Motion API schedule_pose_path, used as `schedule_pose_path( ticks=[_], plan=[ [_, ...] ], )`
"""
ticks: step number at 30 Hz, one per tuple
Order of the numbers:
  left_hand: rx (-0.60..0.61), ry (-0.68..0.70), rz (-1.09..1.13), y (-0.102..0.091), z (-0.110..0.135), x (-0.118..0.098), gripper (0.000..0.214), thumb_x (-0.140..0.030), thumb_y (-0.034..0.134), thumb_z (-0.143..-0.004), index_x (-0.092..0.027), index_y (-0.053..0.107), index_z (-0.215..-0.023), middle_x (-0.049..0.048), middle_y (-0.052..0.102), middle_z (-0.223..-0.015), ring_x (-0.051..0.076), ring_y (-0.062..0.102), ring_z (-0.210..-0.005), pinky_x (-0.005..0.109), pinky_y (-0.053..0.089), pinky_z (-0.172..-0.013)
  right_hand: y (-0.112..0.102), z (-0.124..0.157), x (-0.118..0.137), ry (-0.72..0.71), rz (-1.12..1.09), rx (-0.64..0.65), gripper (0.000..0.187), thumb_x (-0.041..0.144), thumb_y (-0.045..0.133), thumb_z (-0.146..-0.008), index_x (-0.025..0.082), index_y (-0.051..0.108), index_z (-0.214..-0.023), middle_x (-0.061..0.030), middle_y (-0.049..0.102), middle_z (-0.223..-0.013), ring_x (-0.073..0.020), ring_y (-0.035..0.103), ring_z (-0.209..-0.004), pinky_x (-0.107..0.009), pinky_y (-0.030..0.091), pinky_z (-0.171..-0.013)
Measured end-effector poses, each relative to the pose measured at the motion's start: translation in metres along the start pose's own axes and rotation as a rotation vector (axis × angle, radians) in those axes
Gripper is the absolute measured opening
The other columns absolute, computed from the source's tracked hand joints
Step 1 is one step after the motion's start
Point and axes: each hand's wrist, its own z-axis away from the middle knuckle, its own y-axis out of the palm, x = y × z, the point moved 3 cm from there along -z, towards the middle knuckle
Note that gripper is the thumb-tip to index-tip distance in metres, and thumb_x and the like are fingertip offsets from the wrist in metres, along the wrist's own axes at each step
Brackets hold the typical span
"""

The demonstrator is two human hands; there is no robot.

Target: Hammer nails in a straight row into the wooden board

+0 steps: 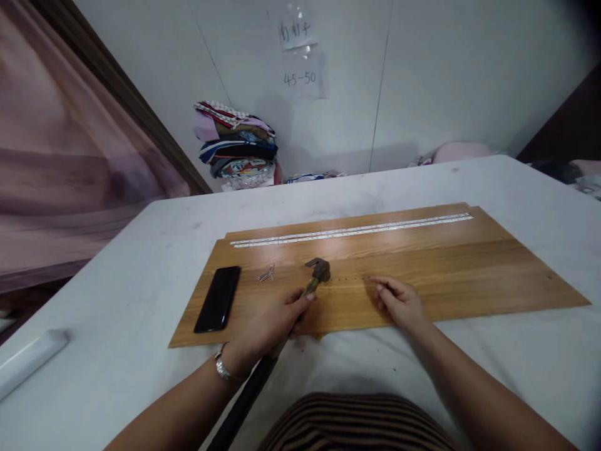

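Observation:
A claw hammer [320, 270] with a rusty head and dark handle grip is in my left hand [277, 319], whose fingers wrap round the handle just below the head. The head is over the wooden board [460, 269], beside a row of small dark dots [346, 279] that look like nail heads. My right hand [399, 302] is low over the board, its index finger stretched out to the right end of that row. Its other fingers are curled, and I see nothing held in them. Several loose nails [267, 273] lie left of the hammer head.
On the board's left end rests a black phone [218, 299]. Two printed strips [352, 232] run along its far side. The board lies on a white table [117, 275], with a white object [35, 360] at left. Folded fabrics [239, 147] are stacked against the wall.

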Motion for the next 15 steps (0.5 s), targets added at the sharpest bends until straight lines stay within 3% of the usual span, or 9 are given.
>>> schedule_pose_path(
  ticks=[15],
  plan=[
    [0.01,0.016,0.018,-0.0002,0.0009,-0.0022,0.047,-0.061,0.052,-0.083,-0.015,0.057,-0.094,-0.0059,0.044,-0.057,0.008,0.038,-0.047,0.023,0.028,-0.046,-0.001,0.0,0.0021,-0.019,0.006,-0.001,0.033,0.037,0.056,-0.076,0.014,0.073,-0.093,0.0027,0.054,-0.049,-0.0116,0.049,-0.042,-0.024,0.039,-0.043]
  ],
)
